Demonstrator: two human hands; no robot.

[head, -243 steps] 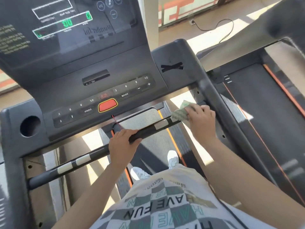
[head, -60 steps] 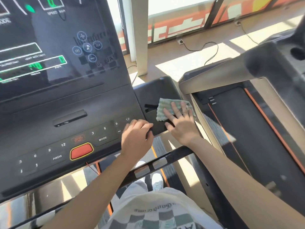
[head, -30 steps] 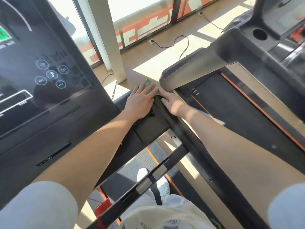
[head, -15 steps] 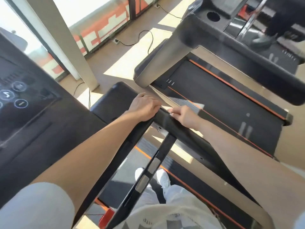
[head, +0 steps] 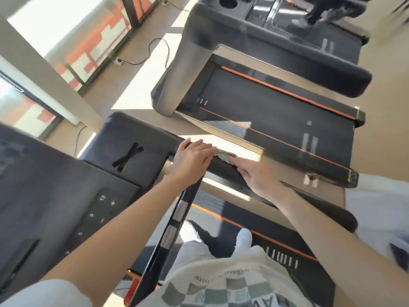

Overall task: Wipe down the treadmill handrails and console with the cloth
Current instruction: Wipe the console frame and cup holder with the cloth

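Fingers (head: 240, 162) flat along rearward-running handrail (head: 223, 171)

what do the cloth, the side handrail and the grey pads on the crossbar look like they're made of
Cloth: soft fabric, pale green, crumpled on the rail. Side handrail: matte black, probably plastic or rubbery coating; little glare in the sun. Crossbar pads: likely brushed metal, grey with a dull sheen against the glossy black bar.
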